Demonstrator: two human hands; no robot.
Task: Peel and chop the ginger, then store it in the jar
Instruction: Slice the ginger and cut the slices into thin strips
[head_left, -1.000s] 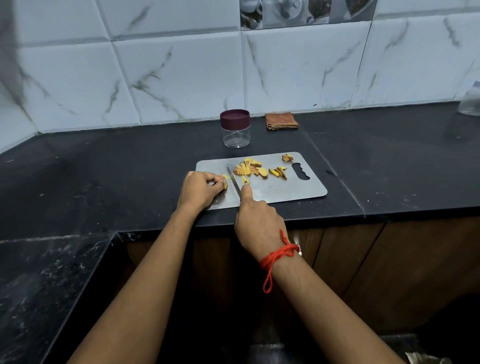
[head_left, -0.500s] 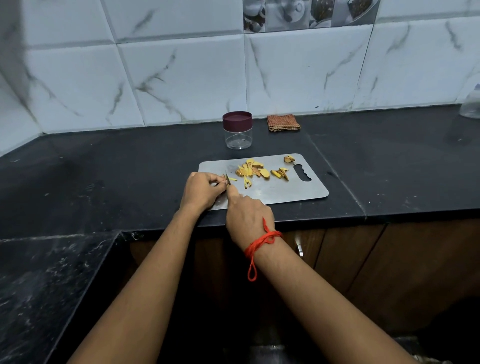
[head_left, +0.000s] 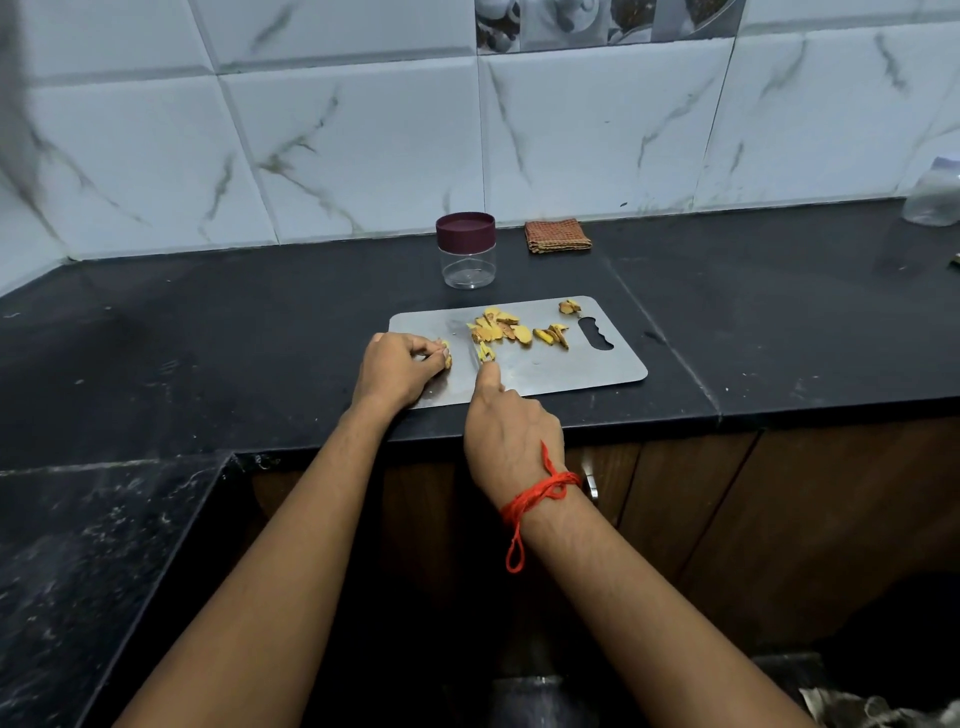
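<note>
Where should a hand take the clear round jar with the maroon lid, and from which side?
Probably round the clear jar below its maroon lid, reaching from the front over the steel cutting board. It stands upright with nothing right in front of it, and that grip leaves the lid free to open.

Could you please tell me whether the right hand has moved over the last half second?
Yes: against the board, the right hand has shifted right, away from the left hand and the board's left edge.
</note>
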